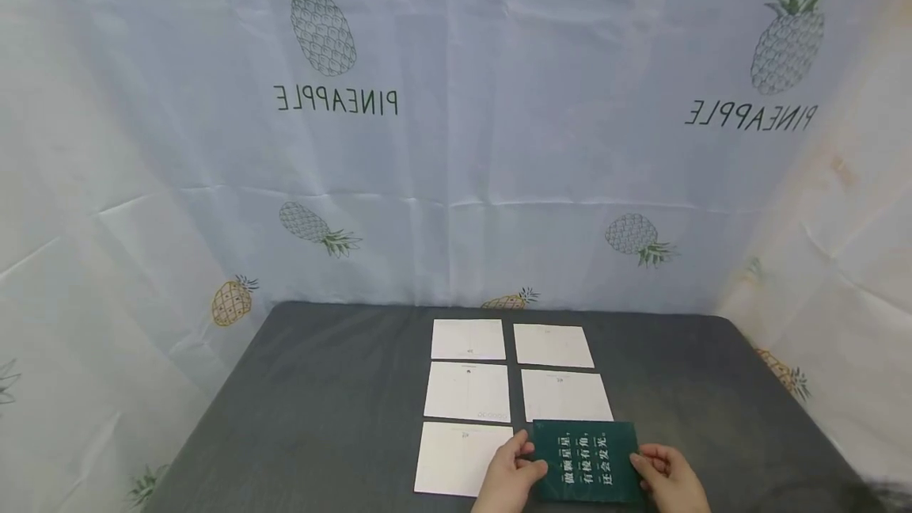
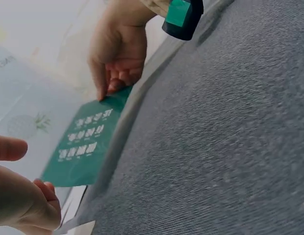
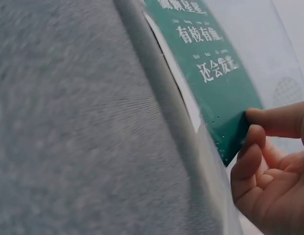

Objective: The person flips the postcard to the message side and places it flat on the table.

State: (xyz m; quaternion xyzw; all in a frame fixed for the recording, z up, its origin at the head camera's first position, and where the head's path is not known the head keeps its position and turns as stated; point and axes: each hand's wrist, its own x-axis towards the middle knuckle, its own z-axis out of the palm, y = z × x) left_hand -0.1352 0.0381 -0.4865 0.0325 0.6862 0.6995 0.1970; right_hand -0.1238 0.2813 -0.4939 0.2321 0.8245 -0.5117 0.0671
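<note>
A dark green postcard with three lines of white Chinese characters is at the near side of the table, in front of the right column of white cards. My right hand pinches its right edge; the right wrist view shows the thumb on its face and the fingers behind the corner. My left hand is at the opposite edge. In the left wrist view its fingers meet the postcard's corner from below, while the thumb stands lifted apart from it.
Several white cards lie in two columns on the grey-covered table: a left one and a right one among them. The nearest left card is partly behind my left hand. Pineapple-print curtains surround the table.
</note>
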